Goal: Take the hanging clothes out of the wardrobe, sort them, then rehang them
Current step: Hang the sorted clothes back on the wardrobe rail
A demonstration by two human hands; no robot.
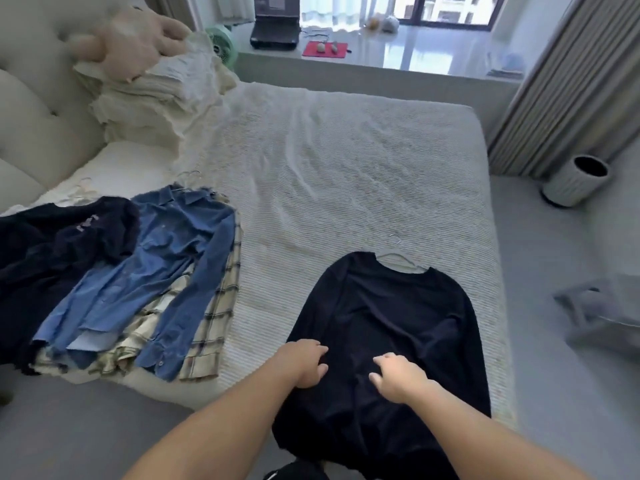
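A black long-sleeved top (391, 317) lies flat on the bed (346, 174) on a white hanger (398, 263), its hem hanging over the near edge. My left hand (304, 363) rests on the top's lower left part with fingers curled down onto the cloth. My right hand (398, 377) lies on the middle of the top, fingers bent against the fabric. At the left of the bed sits a pile: a dark navy sweater (52, 258), a blue denim shirt (162, 268) and a cream plaid shirt (214, 323) underneath, with hanger hooks (188, 176) showing above them.
Folded cream blankets (156, 95) and a plush toy (135, 39) are stacked at the bed's head. A white bin (575, 181) stands on the grey floor by the curtain (568, 81). A window ledge (381, 60) runs behind the bed. A grey blurred object (602, 317) lies at right.
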